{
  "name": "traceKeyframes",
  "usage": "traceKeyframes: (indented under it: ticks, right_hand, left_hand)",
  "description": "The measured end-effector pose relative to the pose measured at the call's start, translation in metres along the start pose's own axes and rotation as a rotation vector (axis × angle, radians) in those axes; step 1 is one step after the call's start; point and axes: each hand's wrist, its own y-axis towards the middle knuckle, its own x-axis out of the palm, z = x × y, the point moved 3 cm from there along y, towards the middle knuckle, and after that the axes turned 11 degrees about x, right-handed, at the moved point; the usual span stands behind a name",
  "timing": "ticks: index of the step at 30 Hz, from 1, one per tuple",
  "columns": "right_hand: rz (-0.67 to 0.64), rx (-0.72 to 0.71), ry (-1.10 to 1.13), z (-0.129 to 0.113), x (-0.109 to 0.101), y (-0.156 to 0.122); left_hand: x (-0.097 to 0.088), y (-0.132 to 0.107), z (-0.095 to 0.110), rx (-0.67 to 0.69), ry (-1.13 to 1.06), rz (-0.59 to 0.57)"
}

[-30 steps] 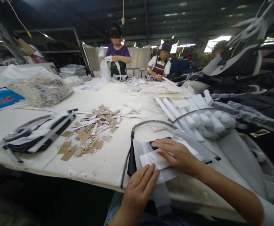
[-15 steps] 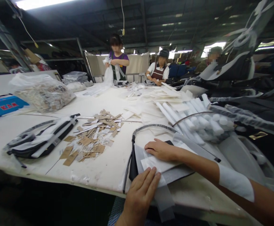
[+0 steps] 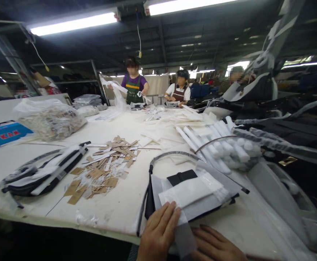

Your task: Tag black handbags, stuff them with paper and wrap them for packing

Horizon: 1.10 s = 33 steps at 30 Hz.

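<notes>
A black handbag lies on the table in front of me, its wrapped handle arching away from me. White wrapping sheets cover most of it, and a black strap piece shows above them. My left hand lies flat over the bag's near-left part, fingertips on the white sheet. My right hand is at the bag's near side, fingers stretched out beside a translucent strip that hangs toward me. Its fingertips are partly hidden by the strip, and its thumb cannot be seen.
Left of the bag lie a pile of brown tags and another wrapped bag. White rolls and a grey bin stand to the right. A plastic sack sits far left. Two people work across the table.
My right hand has drawn back from the top of the white sheet to the bag's near side. My left hand stays on the sheet. The view has tilted upward a little.
</notes>
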Motion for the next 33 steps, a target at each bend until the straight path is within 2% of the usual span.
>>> traceKeyframes:
  ticks: [4, 7, 10, 14, 18, 25, 33]
  right_hand:
    - [0.136, 0.103, -0.033, -0.006, 0.019, 0.010]
    - [0.234, 0.120, 0.049, -0.013, 0.035, 0.013]
    - [0.267, 0.144, 0.140, -0.017, 0.043, 0.018]
    - [0.260, 0.151, 0.222, -0.024, 0.031, 0.021]
    - [0.213, 0.125, 0.225, -0.034, 0.018, 0.009]
    - [0.199, 0.078, 0.145, -0.045, 0.016, -0.014]
    - [0.132, 0.114, 0.121, -0.056, 0.014, -0.031]
  left_hand:
    - [-0.002, 0.003, 0.000, -0.015, -0.003, -0.011]
    - [-0.002, 0.003, 0.001, -0.015, -0.002, -0.020]
    - [-0.001, 0.001, 0.001, -0.006, 0.007, -0.030]
    - [-0.001, 0.000, 0.001, -0.015, 0.000, -0.053]
    - [0.000, -0.001, 0.002, -0.053, -0.030, -0.099]
    - [0.004, -0.007, 0.003, -0.073, -0.062, -0.113]
    - [0.005, -0.010, 0.004, -0.093, -0.104, -0.127]
